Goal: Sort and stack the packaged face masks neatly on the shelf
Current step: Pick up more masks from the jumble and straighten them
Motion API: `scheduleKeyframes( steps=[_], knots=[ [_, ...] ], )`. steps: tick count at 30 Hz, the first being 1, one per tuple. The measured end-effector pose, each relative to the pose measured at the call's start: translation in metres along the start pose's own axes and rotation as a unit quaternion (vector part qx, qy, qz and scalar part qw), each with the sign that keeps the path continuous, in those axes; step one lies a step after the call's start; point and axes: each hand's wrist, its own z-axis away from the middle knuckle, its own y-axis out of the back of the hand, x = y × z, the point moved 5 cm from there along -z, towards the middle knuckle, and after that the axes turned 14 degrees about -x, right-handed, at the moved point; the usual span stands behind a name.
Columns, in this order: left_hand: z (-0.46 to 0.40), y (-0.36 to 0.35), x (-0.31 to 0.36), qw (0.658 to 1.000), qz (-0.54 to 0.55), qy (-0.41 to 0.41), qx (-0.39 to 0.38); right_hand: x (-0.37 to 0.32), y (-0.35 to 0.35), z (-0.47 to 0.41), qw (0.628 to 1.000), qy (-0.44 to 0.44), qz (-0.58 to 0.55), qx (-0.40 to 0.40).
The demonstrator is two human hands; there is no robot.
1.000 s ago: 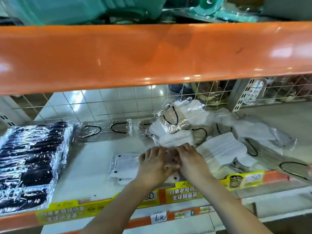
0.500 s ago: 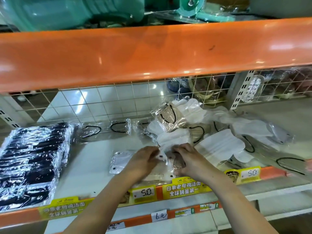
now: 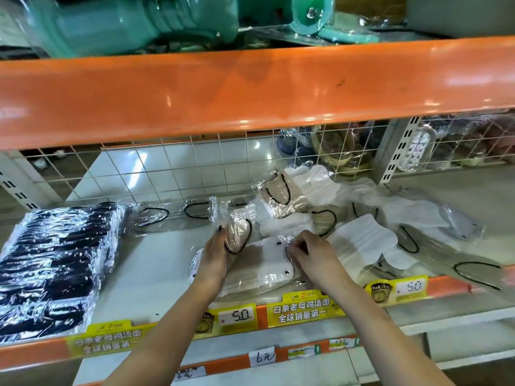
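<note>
left hand (image 3: pixel 214 254) now lifting beige mask (image 3: pixel 237 237), hands parted

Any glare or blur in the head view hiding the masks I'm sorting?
Head view: glare streaks the wrapped black mask stack and the orange beam; wide-angle lens bows that beam; the far-right packet smears; the beige mask at the left hand stays readable.

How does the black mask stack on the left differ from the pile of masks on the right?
The black mask stack is one colour; the pile on the right mixes white and beige. The stack lies in an even, overlapping row, while the pile is jumbled, its packs tilted every way. No hand touches the stack; the right hand works at the pile's edge. Both are in clear wrappers.
</note>
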Motion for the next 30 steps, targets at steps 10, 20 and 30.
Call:
scheduleKeyframes(
  steps=[10, 20, 30],
  knots=[
    [0.015, -0.015, 0.035, 0.978, 0.186, -0.09, -0.008, -0.016, 0.01, 0.005, 0.988, 0.042, 0.067, 0.136],
    [0.022, -0.015, 0.064, 0.949, 0.278, -0.146, -0.028, -0.06, -0.018, -0.014, 0.98, 0.058, -0.183, -0.057],
    [0.045, 0.032, 0.034, 0.994, 0.077, -0.063, 0.038, -0.076, 0.01, -0.02, 0.979, 0.076, -0.188, 0.006]
  ],
)
